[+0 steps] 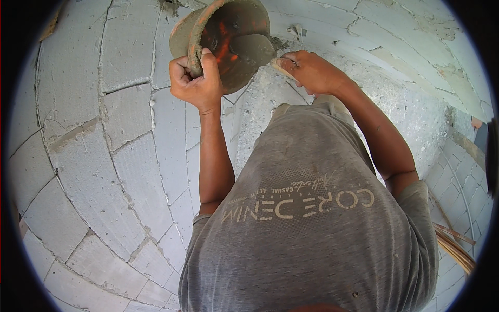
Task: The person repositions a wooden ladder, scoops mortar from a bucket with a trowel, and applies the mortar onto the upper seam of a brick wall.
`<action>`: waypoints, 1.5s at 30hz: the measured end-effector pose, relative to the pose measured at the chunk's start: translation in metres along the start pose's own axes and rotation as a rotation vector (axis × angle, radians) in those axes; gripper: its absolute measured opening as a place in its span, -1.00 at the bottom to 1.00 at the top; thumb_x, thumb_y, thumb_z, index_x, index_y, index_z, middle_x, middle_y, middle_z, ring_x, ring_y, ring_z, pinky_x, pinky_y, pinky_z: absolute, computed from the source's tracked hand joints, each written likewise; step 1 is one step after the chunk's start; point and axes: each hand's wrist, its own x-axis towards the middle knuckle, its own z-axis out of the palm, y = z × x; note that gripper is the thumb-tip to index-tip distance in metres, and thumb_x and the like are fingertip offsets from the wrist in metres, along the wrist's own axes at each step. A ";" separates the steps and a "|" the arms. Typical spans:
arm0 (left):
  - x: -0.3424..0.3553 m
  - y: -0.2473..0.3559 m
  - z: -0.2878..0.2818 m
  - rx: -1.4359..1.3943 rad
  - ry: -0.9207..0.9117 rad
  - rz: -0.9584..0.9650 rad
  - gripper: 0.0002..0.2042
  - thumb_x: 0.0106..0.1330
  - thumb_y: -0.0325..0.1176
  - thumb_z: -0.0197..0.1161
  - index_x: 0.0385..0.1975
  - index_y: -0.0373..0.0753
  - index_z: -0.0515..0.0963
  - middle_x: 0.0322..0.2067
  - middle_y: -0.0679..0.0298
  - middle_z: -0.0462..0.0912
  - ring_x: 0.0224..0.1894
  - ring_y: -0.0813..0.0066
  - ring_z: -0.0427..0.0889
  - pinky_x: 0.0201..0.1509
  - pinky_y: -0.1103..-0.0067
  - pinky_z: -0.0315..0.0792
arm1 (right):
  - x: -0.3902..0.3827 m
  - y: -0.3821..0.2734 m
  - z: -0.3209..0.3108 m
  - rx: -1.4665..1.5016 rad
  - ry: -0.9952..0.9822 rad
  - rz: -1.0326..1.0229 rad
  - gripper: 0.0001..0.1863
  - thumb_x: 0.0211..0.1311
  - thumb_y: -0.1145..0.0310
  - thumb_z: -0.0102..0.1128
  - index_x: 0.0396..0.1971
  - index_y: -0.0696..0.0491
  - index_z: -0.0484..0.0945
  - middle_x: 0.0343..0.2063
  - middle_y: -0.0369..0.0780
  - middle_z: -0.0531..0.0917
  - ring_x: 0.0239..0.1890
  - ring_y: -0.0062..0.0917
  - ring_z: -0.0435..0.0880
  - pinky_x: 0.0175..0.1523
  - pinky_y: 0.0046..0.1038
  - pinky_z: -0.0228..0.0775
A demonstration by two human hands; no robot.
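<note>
At the top centre hangs a mortar-crusted bucket (195, 39), tilted so that its opening faces me, with orange showing through the grey inside. My left hand (196, 83) is closed on its rim, thumb over the edge. My right hand (312, 72) grips the pale handle of a trowel. The grey, rounded blade of this trowel (253, 50) reaches across the bucket's mouth, partly inside it. Whether the blade touches the inner wall, I cannot tell. How much mortar lies in the bucket is hidden.
A wall of pale grey blocks (73, 171) with mortar joints rises on the left, and another block wall (405, 47) curves along the upper right. Rough, speckled floor (416, 125) lies beyond my right arm. Several thin rods or hoses (455, 248) lie at the lower right.
</note>
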 end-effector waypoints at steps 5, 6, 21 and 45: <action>0.013 -0.005 0.005 -0.128 0.010 -0.210 -0.72 0.23 -0.43 0.36 -0.59 -0.22 0.34 -0.61 0.46 0.42 -0.57 0.74 0.27 -0.45 0.71 0.21 | 0.027 0.024 0.020 -0.116 0.245 -0.530 -0.51 0.50 -0.03 -0.05 0.18 -0.04 0.57 -0.36 0.05 0.69 -0.47 -0.21 0.72 -0.24 -0.16 0.57; 0.013 -0.008 0.004 -0.126 0.008 -0.210 -0.72 0.23 -0.43 0.36 -0.59 -0.22 0.34 -0.61 0.46 0.42 -0.57 0.74 0.27 -0.45 0.71 0.21 | 0.027 0.017 0.019 -0.114 0.244 -0.529 -0.51 0.50 -0.03 -0.05 0.18 -0.04 0.57 -0.36 0.05 0.69 -0.47 -0.21 0.72 -0.24 -0.16 0.57; 0.005 -0.001 0.011 -0.152 0.075 -0.311 -0.69 0.28 -0.38 0.33 -0.58 -0.22 0.31 -0.61 0.43 0.41 -0.53 0.71 0.31 -0.37 0.69 0.33 | 0.040 -0.004 0.029 -0.518 0.511 -0.426 -0.54 0.43 0.12 0.10 0.25 -0.06 0.51 -0.19 0.04 0.67 -0.31 -0.11 0.75 -0.23 -0.13 0.62; 0.056 -0.009 -0.020 -0.322 -0.231 -0.281 -0.68 0.29 -0.44 0.34 -0.63 -0.14 0.33 -0.62 0.54 0.33 -0.53 0.79 0.18 -0.42 0.71 0.12 | 0.028 0.001 0.035 -0.703 0.861 -0.916 -0.53 0.12 0.38 0.32 0.08 -0.29 0.68 -0.22 -0.38 0.54 -0.22 -0.58 0.64 -0.33 -0.47 0.61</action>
